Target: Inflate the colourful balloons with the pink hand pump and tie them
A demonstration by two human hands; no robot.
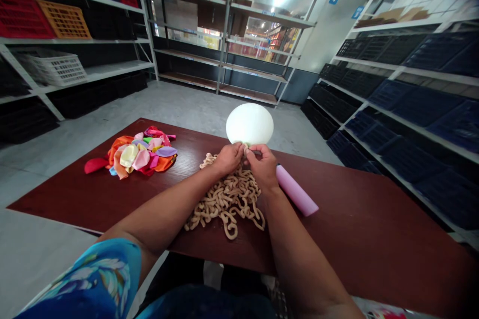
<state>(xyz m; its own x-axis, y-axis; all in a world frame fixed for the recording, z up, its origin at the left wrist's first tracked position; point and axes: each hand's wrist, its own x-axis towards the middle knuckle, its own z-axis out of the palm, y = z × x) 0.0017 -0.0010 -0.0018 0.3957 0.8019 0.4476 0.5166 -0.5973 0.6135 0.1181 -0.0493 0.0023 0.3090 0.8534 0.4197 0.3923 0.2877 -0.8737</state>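
Observation:
An inflated white balloon (249,124) hovers just above the dark red table (359,239). My left hand (227,158) and my right hand (263,165) meet under it, both pinching its neck with closed fingers. Beneath my wrists lies a tangled heap of beige chain-like cord (228,198). A pink cylinder, perhaps a balloon pump (296,190), rests on the table just right of my right hand.
A pile of flat uninflated balloons in many colours (137,155) lies at the table's left. Metal shelving with red, orange and white crates (52,20) lines the left wall, and dark blue bins (411,89) fill the shelves on the right. Grey floor lies beyond.

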